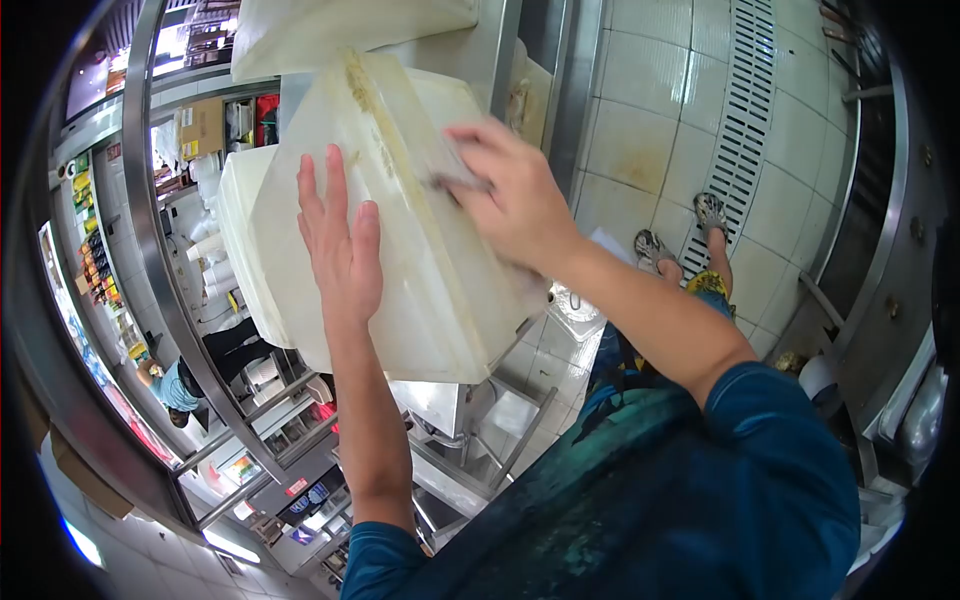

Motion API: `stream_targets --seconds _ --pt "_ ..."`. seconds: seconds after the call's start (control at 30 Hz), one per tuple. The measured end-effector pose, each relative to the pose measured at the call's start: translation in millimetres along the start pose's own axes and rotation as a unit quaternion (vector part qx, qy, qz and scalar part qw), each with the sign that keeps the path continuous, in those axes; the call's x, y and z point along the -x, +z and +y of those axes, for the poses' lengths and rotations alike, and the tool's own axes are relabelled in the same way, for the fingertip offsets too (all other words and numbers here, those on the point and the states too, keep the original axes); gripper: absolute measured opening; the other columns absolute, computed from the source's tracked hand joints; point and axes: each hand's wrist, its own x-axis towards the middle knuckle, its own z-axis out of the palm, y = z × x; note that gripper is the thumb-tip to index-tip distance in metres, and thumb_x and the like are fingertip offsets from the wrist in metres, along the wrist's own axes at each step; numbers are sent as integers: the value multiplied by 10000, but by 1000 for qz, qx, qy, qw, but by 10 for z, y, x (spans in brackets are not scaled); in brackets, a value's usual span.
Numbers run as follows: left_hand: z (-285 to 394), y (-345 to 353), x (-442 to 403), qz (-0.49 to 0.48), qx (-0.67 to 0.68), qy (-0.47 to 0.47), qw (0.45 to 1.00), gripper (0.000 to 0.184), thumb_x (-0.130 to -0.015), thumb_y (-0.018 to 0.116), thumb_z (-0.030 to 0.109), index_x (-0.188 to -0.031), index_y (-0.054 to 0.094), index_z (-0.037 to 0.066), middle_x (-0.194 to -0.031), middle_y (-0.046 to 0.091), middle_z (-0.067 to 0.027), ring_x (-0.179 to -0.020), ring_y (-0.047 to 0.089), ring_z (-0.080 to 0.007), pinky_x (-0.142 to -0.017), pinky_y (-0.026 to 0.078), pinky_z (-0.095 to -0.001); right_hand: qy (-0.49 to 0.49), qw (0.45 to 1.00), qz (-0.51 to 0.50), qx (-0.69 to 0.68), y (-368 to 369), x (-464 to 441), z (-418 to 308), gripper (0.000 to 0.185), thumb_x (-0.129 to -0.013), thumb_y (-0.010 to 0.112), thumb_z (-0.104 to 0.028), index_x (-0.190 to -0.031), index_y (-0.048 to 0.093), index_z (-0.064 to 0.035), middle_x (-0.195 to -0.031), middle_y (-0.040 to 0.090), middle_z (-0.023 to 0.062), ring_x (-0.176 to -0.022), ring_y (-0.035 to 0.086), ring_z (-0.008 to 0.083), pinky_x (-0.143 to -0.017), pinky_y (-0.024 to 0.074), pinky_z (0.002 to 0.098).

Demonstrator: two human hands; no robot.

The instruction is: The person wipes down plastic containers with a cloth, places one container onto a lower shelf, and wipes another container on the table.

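Note:
A large white plastic tub [320,250] stands tilted in front of me, with yellow-brown grime along its ridge. My left hand [340,245] lies flat against its side, fingers stretched out. On the other side of the ridge is my right hand [515,190], its fingers closed and slightly blurred. It holds a pale grey, thin thing [452,165] with a dark edge against the tub; I cannot make out what it is. Another white plastic container [350,25] sits beyond, at the top.
A steel frame [140,150] runs down the left, and beyond it are shelves with goods and a person [182,385] in a light blue top. On the right, a drain grate [740,120] crosses the tiled floor [640,130]. A steel rack stands below the tub.

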Motion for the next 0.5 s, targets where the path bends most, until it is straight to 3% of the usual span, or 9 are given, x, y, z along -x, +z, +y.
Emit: stream_targets --seconds 0.13,0.27,0.33,0.43,0.5 --pt "20 -5 -45 -1 5 -8 1000 602 -984 429 372 -1531 359 131 -1576 239 -237 -1446 260 -397 -1165 170 -507 -8 1000 27 -8 59 -100 60 177 -750 650 11 -921 634 59 -1125 590 186 -947 623 381 -801 510 405" --pt "-35 16 -49 2 -8 1 1000 608 -989 424 384 -1535 349 127 -1575 238 -242 -1447 254 -402 -1164 170 -506 -7 1000 -19 -16 -88 328 -82 156 -766 650 -20 -906 633 46 -1133 588 179 -936 616 382 -789 506 403" --pt "-28 5 7 -4 -6 -4 1000 609 -989 425 385 -1535 348 126 -1574 237 -244 -1448 252 -402 -1164 171 -506 -10 1000 -19 5 -48 201 -39 184 -805 674 -39 -949 638 71 -1154 610 162 -891 616 315 -753 498 335" --pt "-22 11 -31 6 -6 5 1000 612 -990 422 394 -1535 348 126 -1574 238 -244 -1446 255 -399 -1164 170 -504 -3 1000 4 3 52 -277 60 137 -749 650 6 -873 616 54 -1126 591 170 -946 623 366 -796 506 400" --pt "2 -2 -40 -3 -1 -6 1000 615 -991 419 397 -1536 345 123 -1574 240 -245 -1448 253 -397 -1165 170 -500 11 1000 5 0 54 -150 41 152 -765 669 -6 -897 627 57 -1144 597 173 -925 625 345 -788 506 374"
